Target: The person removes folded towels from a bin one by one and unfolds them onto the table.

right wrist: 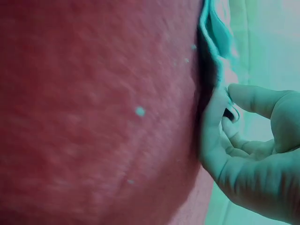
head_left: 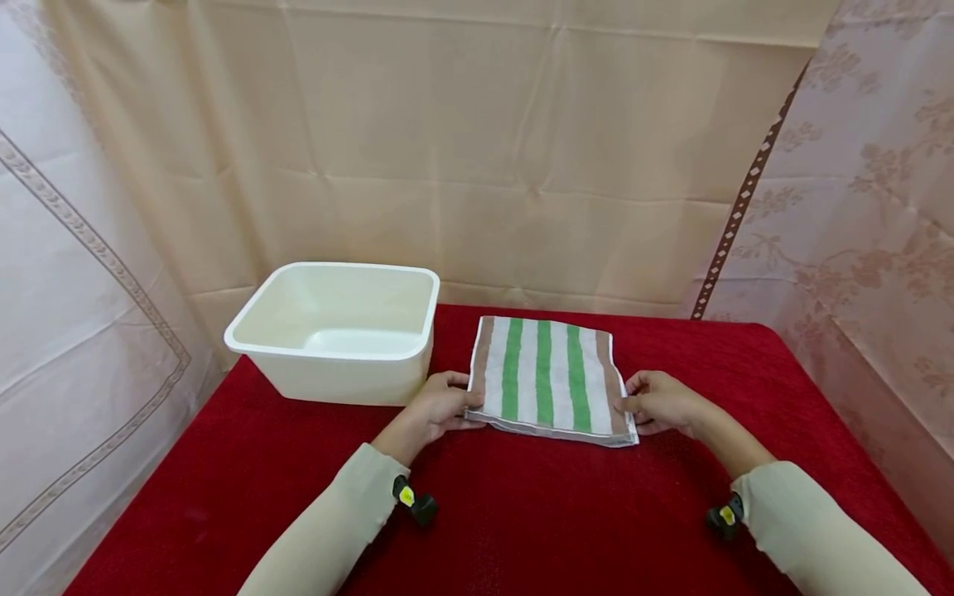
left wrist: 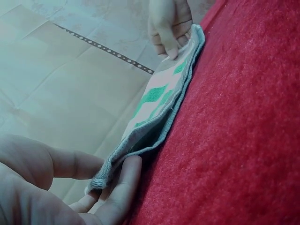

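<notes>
Pale sleeves [head_left: 328,521] come nearest, their wrist cameras [head_left: 425,509] bearing yellow labels [head_left: 407,496] too small to read; the left hand [head_left: 440,406], thumb over curled fingers, pinches the near left corner of a striped cloth [head_left: 527,372]; the right hand [head_left: 667,403] likewise pinches its near right corner; the cloth lies toward the table's [head_left: 522,521] far edge, a basin [head_left: 328,354] near the far left corner.

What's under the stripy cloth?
Red table cover shows all around the striped cloth, so it probably continues underneath. The left hand and right hand pinch its sides. The middle underneath is covered, so I can't tell what else is there.
</notes>
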The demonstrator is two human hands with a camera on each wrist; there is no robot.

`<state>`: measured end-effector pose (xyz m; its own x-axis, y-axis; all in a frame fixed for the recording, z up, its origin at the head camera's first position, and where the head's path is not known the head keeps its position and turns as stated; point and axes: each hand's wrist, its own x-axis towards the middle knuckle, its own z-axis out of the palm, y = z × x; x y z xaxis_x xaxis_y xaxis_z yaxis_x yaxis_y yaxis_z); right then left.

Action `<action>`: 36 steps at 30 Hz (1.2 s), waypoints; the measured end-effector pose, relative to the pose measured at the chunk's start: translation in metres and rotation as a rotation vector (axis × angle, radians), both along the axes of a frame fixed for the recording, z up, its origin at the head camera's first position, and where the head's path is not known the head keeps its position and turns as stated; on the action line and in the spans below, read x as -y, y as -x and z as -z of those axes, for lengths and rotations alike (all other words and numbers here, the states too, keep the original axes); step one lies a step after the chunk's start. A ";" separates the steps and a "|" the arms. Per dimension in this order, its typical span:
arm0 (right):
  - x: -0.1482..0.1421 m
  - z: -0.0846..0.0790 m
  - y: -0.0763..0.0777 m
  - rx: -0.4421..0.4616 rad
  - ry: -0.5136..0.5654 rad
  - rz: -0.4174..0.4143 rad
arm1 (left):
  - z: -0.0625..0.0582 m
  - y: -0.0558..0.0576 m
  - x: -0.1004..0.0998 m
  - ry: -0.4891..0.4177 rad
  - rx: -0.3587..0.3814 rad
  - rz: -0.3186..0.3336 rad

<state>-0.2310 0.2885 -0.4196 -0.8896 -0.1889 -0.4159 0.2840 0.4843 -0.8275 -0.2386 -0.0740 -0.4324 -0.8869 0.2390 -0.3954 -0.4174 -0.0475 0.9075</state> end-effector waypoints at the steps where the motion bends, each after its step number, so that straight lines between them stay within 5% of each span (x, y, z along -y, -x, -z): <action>1: 0.000 -0.001 0.003 -0.010 -0.014 0.005 | -0.001 0.000 0.001 0.002 0.003 -0.003; 11: -0.005 -0.006 0.041 -0.197 -0.153 -0.004 | -0.003 -0.005 0.001 0.004 0.011 0.015; 18: 0.000 0.000 0.074 -0.494 -0.395 -0.090 | -0.004 -0.007 0.003 0.024 0.020 0.023; 23: 0.002 0.005 0.091 -0.622 -0.483 -0.109 | -0.004 -0.009 0.003 0.032 0.024 0.017; 28: -0.003 0.011 0.102 -0.653 -0.483 -0.119 | -0.002 -0.009 0.003 0.036 0.017 0.014; 36: -0.007 0.016 0.113 -0.546 -0.416 -0.124 | -0.003 -0.008 0.003 0.053 0.024 0.018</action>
<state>-0.3437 0.2960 -0.4359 -0.9741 -0.2250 0.0244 -0.1978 0.7939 -0.5750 -0.2302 -0.0772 -0.4294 -0.8729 0.2326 -0.4289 -0.4393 0.0081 0.8983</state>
